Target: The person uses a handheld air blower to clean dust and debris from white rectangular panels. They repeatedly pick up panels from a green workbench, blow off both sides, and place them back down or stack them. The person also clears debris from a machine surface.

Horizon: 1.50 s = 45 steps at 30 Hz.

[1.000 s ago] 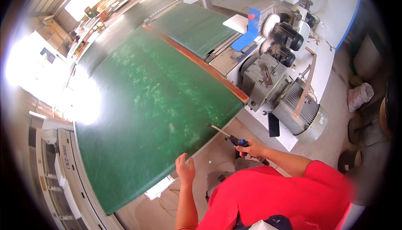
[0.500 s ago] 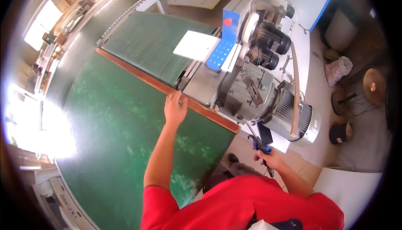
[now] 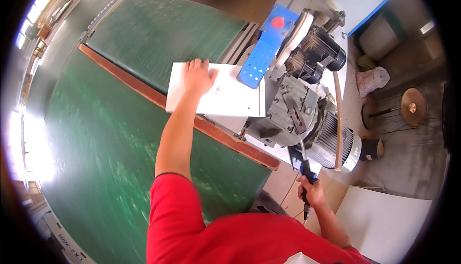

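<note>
My left hand [image 3: 198, 78] lies flat on a white rectangular panel [image 3: 233, 98], fingers stretched out and spread near its far edge. The panel rests over the green table surface and the machine's bed, its right end by a blue perforated bracket [image 3: 257, 62]. In my right hand [image 3: 313, 193] is an air blow gun [image 3: 306, 169] with a black and blue body, my fingers wrapped round it. Its long metal nozzle points up toward the grey gear housing of the machine [image 3: 283, 110].
A reddish-brown wooden strip [image 3: 144, 88] divides the green table [image 3: 115, 153]. Black motors [image 3: 324, 48] and a finned grey motor [image 3: 333, 141] jut out on the right. Beyond stand a round-headed fan [image 3: 414, 106] and a sack [image 3: 372, 80]. A white board [image 3: 384, 221] is at lower right.
My left hand has moved from the wooden strip onto the white panel, which now sits nearer me. The blow gun in my right hand has turned more upright.
</note>
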Each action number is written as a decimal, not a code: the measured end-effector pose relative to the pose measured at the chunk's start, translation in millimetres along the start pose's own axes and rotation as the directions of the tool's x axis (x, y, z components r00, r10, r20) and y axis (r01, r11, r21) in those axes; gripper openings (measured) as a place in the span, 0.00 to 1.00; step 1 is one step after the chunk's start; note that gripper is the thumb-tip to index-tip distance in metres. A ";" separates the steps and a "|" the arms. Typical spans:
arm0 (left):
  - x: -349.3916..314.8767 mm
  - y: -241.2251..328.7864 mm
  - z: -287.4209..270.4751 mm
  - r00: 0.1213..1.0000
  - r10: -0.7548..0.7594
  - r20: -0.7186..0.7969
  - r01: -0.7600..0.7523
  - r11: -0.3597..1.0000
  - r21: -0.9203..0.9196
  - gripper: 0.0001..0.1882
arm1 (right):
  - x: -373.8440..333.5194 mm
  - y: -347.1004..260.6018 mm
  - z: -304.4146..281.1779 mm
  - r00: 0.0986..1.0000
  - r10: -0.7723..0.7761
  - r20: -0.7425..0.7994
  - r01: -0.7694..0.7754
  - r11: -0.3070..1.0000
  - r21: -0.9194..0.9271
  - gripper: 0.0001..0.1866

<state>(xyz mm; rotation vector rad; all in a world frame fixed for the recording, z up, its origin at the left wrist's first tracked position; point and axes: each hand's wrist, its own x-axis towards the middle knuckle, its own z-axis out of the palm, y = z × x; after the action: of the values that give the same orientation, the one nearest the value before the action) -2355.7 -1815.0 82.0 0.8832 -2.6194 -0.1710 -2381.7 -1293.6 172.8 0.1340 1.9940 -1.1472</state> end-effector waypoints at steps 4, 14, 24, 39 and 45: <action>-93.3 23.1 -33.6 0.992 -0.060 -0.108 0.066 0.997 0.048 0.30 | -20.5 -10.7 12.3 0.884 0.127 0.450 0.061 0.923 -0.381 0.18; -365.3 180.4 -95.1 0.829 -0.553 -0.083 0.558 0.826 0.074 0.37 | 41.8 86.0 34.5 0.762 -0.320 0.563 0.398 0.917 -0.017 0.23; -497.6 313.6 -107.7 0.319 -0.943 0.098 0.857 0.243 -0.454 0.24 | 58.7 95.9 5.8 0.528 -0.118 0.841 0.089 0.993 0.084 0.21; -535.7 311.0 -355.2 0.649 -0.733 -0.203 -0.011 0.258 -0.966 0.17 | -14.3 78.3 -27.5 -0.019 0.079 0.997 0.092 0.993 -0.076 0.34; -597.4 315.6 -423.1 0.701 -0.697 -0.149 0.225 0.415 -0.882 0.07 | -55.0 81.6 -22.4 -0.090 0.097 0.991 0.278 0.958 -0.068 0.36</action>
<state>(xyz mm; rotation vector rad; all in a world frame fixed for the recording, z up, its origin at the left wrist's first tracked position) -1931.7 -1200.9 362.6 1.0810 -1.3905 -1.0735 -2321.4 -1213.4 161.3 -0.8608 0.6089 -0.5682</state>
